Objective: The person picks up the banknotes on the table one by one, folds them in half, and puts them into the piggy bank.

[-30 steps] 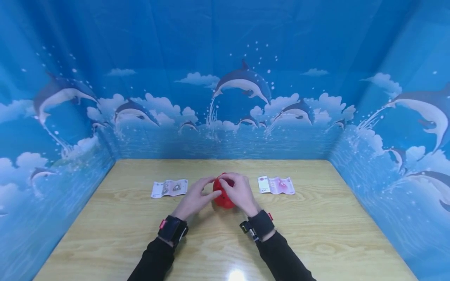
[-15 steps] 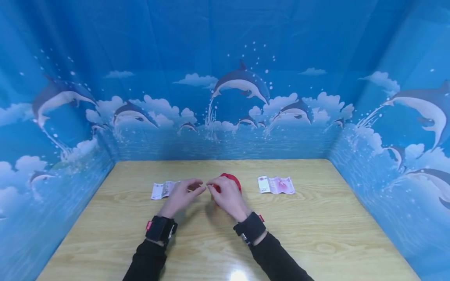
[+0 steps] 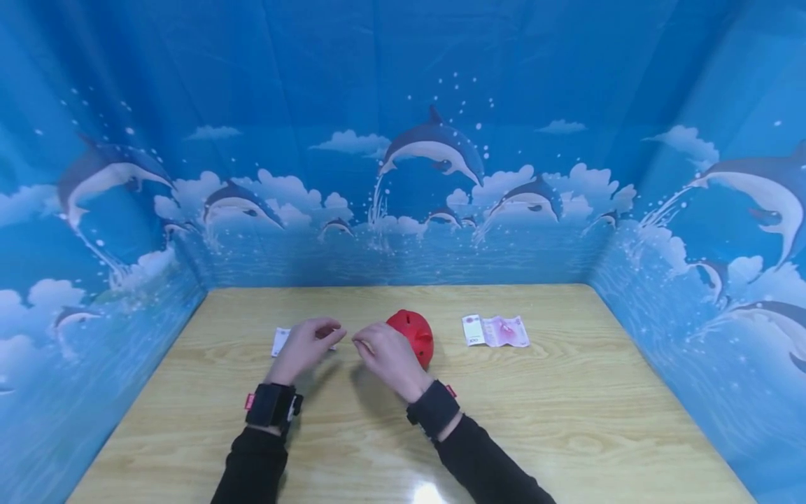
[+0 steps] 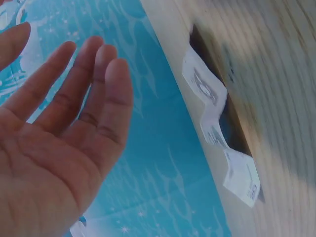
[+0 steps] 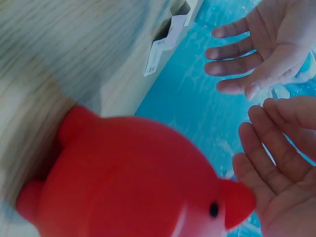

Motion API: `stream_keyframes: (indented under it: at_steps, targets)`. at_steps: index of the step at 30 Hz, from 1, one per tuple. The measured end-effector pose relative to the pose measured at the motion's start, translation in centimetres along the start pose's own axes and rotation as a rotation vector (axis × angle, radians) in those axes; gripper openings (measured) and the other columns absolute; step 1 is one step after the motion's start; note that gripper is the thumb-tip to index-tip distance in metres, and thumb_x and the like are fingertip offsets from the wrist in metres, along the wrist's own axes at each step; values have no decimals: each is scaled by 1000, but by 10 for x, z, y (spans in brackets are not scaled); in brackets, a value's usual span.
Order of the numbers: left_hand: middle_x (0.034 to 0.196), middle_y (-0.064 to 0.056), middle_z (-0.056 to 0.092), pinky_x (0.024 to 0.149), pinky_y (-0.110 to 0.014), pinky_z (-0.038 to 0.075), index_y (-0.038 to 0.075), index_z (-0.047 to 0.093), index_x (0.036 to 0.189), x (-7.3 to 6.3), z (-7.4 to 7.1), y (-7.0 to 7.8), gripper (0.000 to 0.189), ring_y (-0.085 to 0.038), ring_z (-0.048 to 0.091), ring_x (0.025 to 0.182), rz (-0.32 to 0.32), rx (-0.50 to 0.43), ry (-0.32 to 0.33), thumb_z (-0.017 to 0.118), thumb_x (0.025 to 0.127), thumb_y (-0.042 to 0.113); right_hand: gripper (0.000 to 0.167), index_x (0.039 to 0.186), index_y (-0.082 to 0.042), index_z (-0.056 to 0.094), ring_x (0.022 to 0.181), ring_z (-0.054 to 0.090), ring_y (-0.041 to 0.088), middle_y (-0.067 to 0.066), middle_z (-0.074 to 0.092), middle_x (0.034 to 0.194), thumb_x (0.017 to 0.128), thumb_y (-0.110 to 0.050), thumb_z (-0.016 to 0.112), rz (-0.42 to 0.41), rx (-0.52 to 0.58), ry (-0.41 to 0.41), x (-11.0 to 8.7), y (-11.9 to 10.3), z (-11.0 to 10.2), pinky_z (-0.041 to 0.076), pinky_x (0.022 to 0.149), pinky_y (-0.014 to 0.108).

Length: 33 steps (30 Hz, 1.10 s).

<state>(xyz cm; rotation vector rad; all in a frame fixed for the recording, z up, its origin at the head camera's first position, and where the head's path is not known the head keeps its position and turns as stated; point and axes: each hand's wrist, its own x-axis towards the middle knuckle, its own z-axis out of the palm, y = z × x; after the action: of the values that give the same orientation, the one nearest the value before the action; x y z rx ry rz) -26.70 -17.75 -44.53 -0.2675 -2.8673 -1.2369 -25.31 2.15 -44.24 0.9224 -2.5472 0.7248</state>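
A red piggy bank [image 3: 418, 337] with a slot in its top stands on the table; in the right wrist view its body [image 5: 133, 173] fills the lower left. My right hand [image 3: 390, 357] is in the air just left of the piggy bank, fingers mostly straight, with nothing visible in it. Opposite it, my left hand [image 3: 304, 350] hovers with loosely extended fingers, palm bare in the left wrist view. It partly covers a creased banknote [image 3: 280, 341] in the head view. That banknote [image 4: 215, 116] lies in zigzag folds on the table, apart from the hand.
A second creased pink banknote [image 3: 496, 331] lies right of the piggy bank. The wooden table [image 3: 567, 413] ends at the back and sides against a blue curtain [image 3: 302, 252] printed with dolphins.
Both hands have moved left, away from the piggy bank's top, and drawn slightly apart from it. The piggy bank's slot is now uncovered, while the left banknote is more hidden.
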Motion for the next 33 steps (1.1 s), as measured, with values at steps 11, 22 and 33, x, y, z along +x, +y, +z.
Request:
stream_keyframes:
  at_steps: [11, 22, 33]
  targets:
    - [117, -24, 67, 91, -52, 50, -5, 65, 119, 1, -7, -18, 38, -40, 61, 110, -14, 135, 46, 60, 97, 26, 15, 91, -8, 77, 73, 58, 4, -3, 68, 79, 94, -10, 63, -18, 27, -209, 6, -4, 26, 48, 68, 14]
    - [129, -31, 56, 97, -63, 42, -2, 56, 133, -2, -5, -34, 53, -51, 50, 119, -171, 361, -3, 64, 92, 31, 17, 103, -5, 74, 78, 63, 5, 0, 71, 84, 95, -11, 61, 52, 67, -378, 8, -5, 41, 52, 72, 17]
    - [103, -21, 66, 83, -59, 45, 1, 67, 109, -2, -6, -35, 31, -41, 58, 98, -155, 380, 1, 65, 90, 26, 22, 115, -5, 65, 99, 63, 19, 8, 67, 103, 98, -17, 57, 67, -21, -406, 21, -7, 57, 53, 82, 29]
